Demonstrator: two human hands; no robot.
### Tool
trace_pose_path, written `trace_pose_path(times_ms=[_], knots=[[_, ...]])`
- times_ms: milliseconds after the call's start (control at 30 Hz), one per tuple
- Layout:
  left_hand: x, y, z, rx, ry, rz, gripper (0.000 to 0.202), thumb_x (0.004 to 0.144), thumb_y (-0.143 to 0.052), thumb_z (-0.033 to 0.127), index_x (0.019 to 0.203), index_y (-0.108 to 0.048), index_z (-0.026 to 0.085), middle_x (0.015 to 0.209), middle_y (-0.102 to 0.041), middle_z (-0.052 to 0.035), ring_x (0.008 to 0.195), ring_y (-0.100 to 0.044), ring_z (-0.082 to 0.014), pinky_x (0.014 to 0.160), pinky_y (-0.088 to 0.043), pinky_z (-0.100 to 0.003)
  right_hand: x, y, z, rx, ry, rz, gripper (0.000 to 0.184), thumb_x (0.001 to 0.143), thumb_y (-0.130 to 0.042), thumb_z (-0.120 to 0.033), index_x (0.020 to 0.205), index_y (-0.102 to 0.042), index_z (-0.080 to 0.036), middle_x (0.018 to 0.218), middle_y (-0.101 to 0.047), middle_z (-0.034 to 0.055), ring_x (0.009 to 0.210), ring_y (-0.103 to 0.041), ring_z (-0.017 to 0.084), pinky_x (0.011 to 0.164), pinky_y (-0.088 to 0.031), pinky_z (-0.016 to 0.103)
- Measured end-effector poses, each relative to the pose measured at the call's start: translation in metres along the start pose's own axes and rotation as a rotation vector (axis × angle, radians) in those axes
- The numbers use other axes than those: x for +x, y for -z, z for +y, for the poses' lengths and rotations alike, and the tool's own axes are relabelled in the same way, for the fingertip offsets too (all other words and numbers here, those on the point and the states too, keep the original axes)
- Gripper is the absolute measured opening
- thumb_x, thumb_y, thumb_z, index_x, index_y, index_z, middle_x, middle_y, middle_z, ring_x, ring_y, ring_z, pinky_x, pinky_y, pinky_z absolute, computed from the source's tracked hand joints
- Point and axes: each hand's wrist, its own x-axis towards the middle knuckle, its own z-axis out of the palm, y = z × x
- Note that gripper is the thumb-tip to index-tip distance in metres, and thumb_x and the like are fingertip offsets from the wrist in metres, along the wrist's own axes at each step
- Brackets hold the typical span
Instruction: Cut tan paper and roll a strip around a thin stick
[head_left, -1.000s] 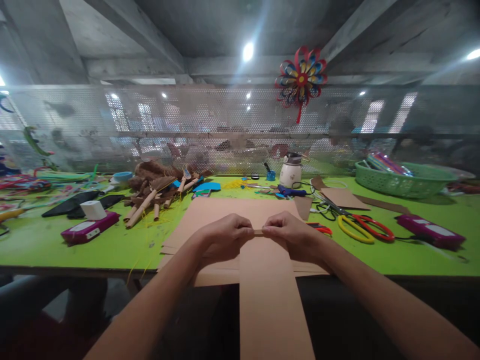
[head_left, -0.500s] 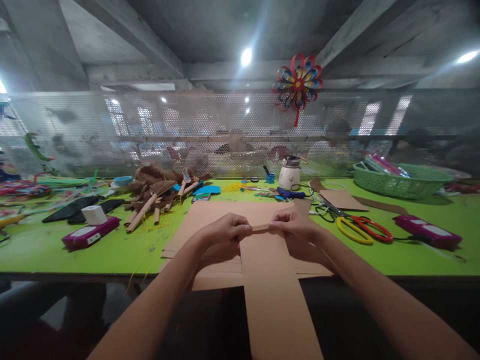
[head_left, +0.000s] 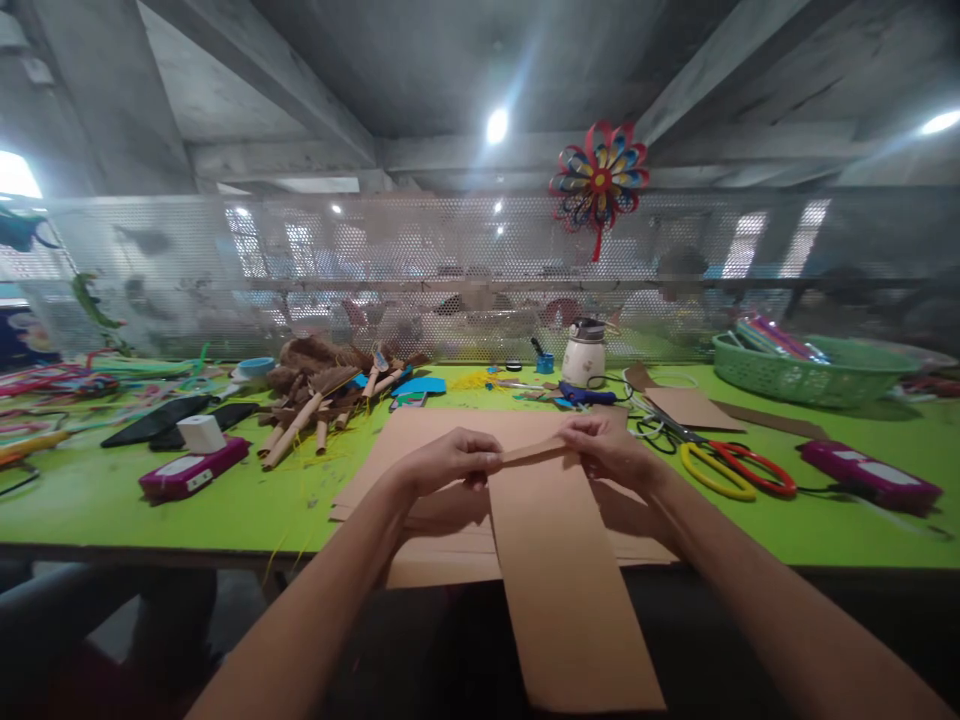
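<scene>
A long strip of brown paper (head_left: 562,560) hangs from my two hands over the table's front edge, its top edge folded over. My left hand (head_left: 454,462) pinches the left end of that fold. At the right end, the fingers of my right hand (head_left: 611,450) are closed on the same fold. Beneath my hands lie several larger sheets of brown paper (head_left: 405,430). Right of them rest scissors (head_left: 739,470) with one yellow and one red handle.
A blue glue gun (head_left: 587,394) and a white jug (head_left: 583,355) stand behind the sheets. Rolled brown paper pieces (head_left: 300,425) lie to the left, near a purple power strip (head_left: 195,470). A green basket (head_left: 810,375) and another purple power strip (head_left: 868,475) are at right.
My right hand has slid right along the fold, so more of it shows between my hands. The strip's lower end has risen into view. The camera view has shifted slightly.
</scene>
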Motion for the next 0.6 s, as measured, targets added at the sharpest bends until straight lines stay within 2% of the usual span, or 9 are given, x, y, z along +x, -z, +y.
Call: trace_pose_path(times_ms=[100,167,233,333,433,500,533,600], knots=[[0.002,-0.003,-0.004,-0.224,-0.017,0.010,0.026,0.079,-0.064,0.039,0.080,-0.060,0.013,0.064,-0.048,0.0031,0.056,-0.047,-0.0067,0.054,-0.034,-0.020,-0.001,-0.006,-0.003,0.209,0.061,-0.009,0.041,0.075,-0.062,-0.055,0.086,-0.066,-0.016,0.063,-0.061,0.0004,0.050,-0.053,0.010,0.049,-0.044,0.023],[0.006,-0.007,-0.006,-0.368,-0.030,-0.038,0.026,0.078,-0.066,0.038,0.083,-0.061,0.012,0.068,-0.052,0.0016,0.056,-0.048,-0.0064,0.055,-0.036,-0.021,-0.001,-0.012,-0.004,0.210,0.092,-0.103,0.042,0.072,-0.068,-0.049,0.100,-0.066,-0.018,0.081,-0.067,0.0045,0.067,-0.061,0.015,0.063,-0.049,0.028],[0.009,-0.014,-0.009,-0.481,-0.025,-0.108,0.026,0.075,-0.070,0.036,0.084,-0.062,0.012,0.069,-0.054,0.0007,0.057,-0.050,-0.0069,0.056,-0.037,-0.021,-0.002,-0.018,-0.004,0.157,0.080,-0.243,0.050,0.067,-0.074,-0.043,0.108,-0.064,-0.019,0.090,-0.068,0.0071,0.079,-0.063,0.019,0.072,-0.049,0.032],[0.010,-0.024,-0.012,-0.603,0.050,-0.184,0.026,0.069,-0.075,0.031,0.084,-0.064,0.013,0.064,-0.054,0.0014,0.056,-0.050,-0.0074,0.056,-0.037,-0.021,-0.002,-0.025,-0.002,0.083,0.065,-0.368,0.044,0.064,-0.076,-0.041,0.100,-0.068,-0.015,0.093,-0.067,0.0099,0.084,-0.061,0.021,0.072,-0.050,0.033],[0.007,-0.034,-0.013,-0.666,0.113,-0.206,0.023,0.070,-0.075,0.032,0.080,-0.064,0.014,0.061,-0.055,0.0013,0.055,-0.051,-0.0080,0.059,-0.040,-0.022,-0.003,-0.029,0.000,0.061,0.124,-0.360,0.033,0.063,-0.078,-0.037,0.087,-0.070,-0.014,0.091,-0.066,0.0089,0.081,-0.060,0.020,0.069,-0.049,0.029],[0.005,-0.039,-0.012,-0.564,0.067,-0.200,0.019,0.078,-0.066,0.033,0.084,-0.064,0.014,0.069,-0.060,-0.0029,0.061,-0.055,-0.0109,0.063,-0.043,-0.024,-0.005,-0.030,0.000,0.083,0.160,-0.342,0.030,0.063,-0.078,-0.035,0.084,-0.069,-0.014,0.085,-0.065,0.0072,0.076,-0.060,0.017,0.066,-0.048,0.027],[0.004,-0.040,-0.011,-0.419,0.026,-0.191,0.020,0.084,-0.057,0.031,0.090,-0.064,0.013,0.075,-0.062,-0.0059,0.064,-0.057,-0.0122,0.064,-0.044,-0.024,-0.005,-0.030,0.000,0.091,0.167,-0.336,0.030,0.064,-0.078,-0.035,0.083,-0.069,-0.014,0.082,-0.065,0.0065,0.073,-0.059,0.017,0.065,-0.048,0.027],[0.005,-0.040,-0.008,0.072,-0.038,-0.207,0.030,0.092,-0.039,0.023,0.100,-0.064,0.010,0.080,-0.064,-0.0100,0.065,-0.056,-0.0127,0.059,-0.043,-0.022,-0.007,-0.028,-0.001,0.086,0.158,-0.310,0.028,0.067,-0.076,-0.035,0.081,-0.069,-0.013,0.077,-0.065,0.0055,0.069,-0.058,0.015,0.065,-0.047,0.028]])
